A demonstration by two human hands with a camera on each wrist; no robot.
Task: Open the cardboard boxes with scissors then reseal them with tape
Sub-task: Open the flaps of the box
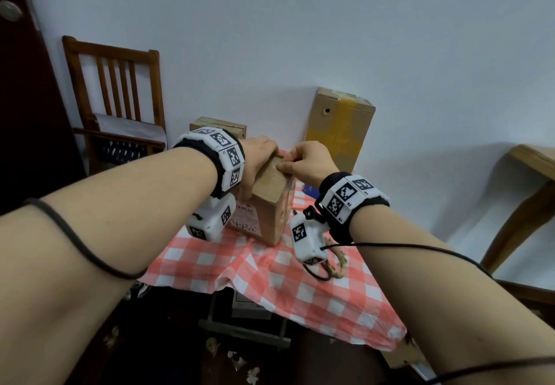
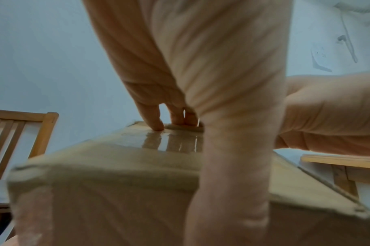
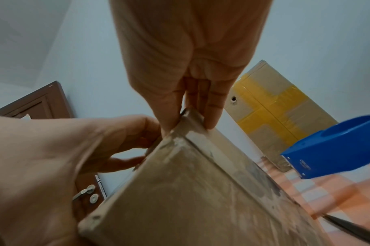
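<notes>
A small brown cardboard box (image 1: 267,207) stands on the red-and-white checked cloth (image 1: 285,291). My left hand (image 1: 259,157) grips it from the left, fingers over the glossy taped top (image 2: 175,143) and thumb down the near side. My right hand (image 1: 295,160) pinches the box's far top corner (image 3: 190,119) between thumb and fingers, along a pale strip on the edge. A blue tape dispenser (image 3: 331,149) lies on the cloth to the right of the box. A dark blade, probably the scissors (image 3: 352,229), shows at the lower right.
A tall box with yellow tape (image 1: 339,126) stands against the wall behind. Another small box (image 1: 219,126) sits behind my left wrist. A twine ring (image 1: 339,264) lies near the cloth's right edge. A wooden chair (image 1: 117,99) is at left, a wooden table (image 1: 528,174) at right.
</notes>
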